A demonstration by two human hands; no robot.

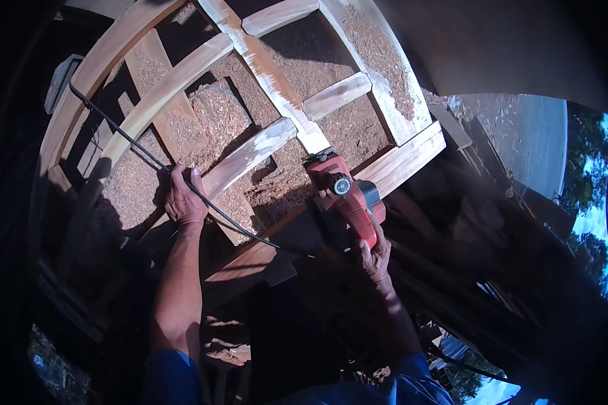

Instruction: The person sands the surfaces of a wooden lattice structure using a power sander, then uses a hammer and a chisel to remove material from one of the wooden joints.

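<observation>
A red electric hand planer (341,185) with a dark adjusting knob rests at the near end of the middle bar of a wooden frame (270,71). My right hand (377,255) is closed round its rear handle. Over to the left, my left hand (186,197) is closed with a black power cord (233,219) running through between thumb and fingers. The cord also lies across the frame's left bars. Part of the middle bar's surface looks freshly cut and pale, beside a browner strip. The planer's underside is hidden.
Wood shavings (216,111) cover the ground beneath the frame and lie on its right bar. Dark planks (479,162) are piled at the right. A large brownish sheet (500,47) stands at the upper right, with trees (591,145) beyond.
</observation>
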